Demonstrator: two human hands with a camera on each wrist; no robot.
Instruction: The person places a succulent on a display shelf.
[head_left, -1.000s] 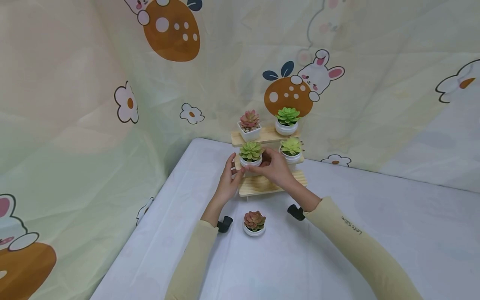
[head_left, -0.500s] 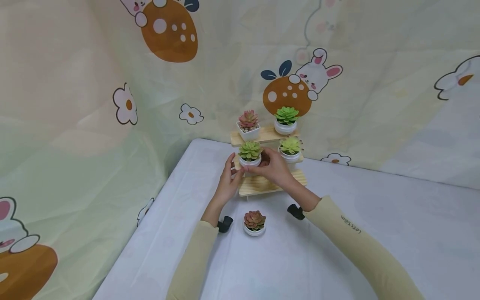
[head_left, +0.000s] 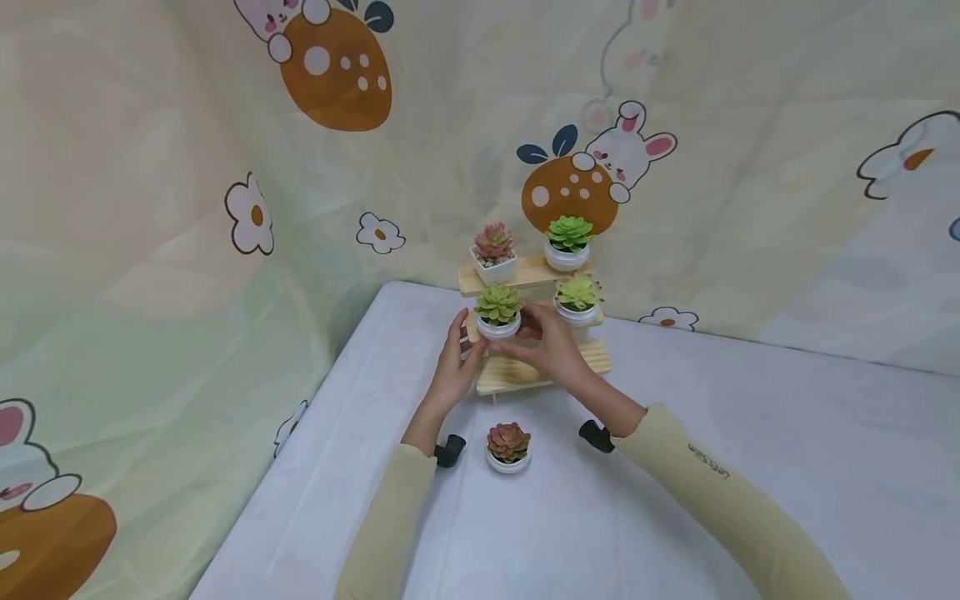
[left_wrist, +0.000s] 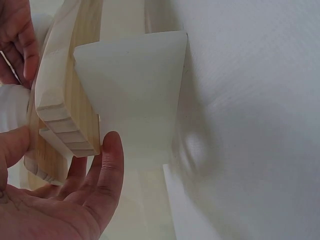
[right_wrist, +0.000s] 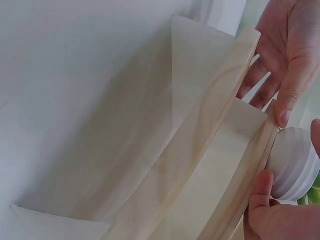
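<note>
1. Bunny-and-carrot cloth hangs behind your white worktop (head_left: 675, 500), and a small wooden tiered shelf (head_left: 547, 371) stands at the worktop's far edge, close against that cloth.

2. Your left hand (head_left: 453, 367) and right hand (head_left: 547, 346) meet at the middle tier around a green succulent in a white pot (head_left: 498, 312). The right grip is clasped round the pot, thumb and fingers on its ribbed wall (right_wrist: 295, 165); the left grip is released, fingers straight and touching the pot's side and the shelf edge.

3. Risks, as I judge them:
   - The pot sits at the tier's front edge — ease off too early and it could tip forward onto the worktop.
   - A sideways nudge could knock the yellow-green neighbour (head_left: 577, 298) on the same tier.
   - The shelf looks light, so pressing on its edge might rock it and shake the top pots.

4. Containers and contents: on the top tier, a square white pot with a pink succulent (head_left: 493, 250) and a round white pot with a green one (head_left: 567, 240); on the worktop near your wrists, a round white pot with a reddish succulent (head_left: 507, 446). The lowest tier holds no pot.
</note>
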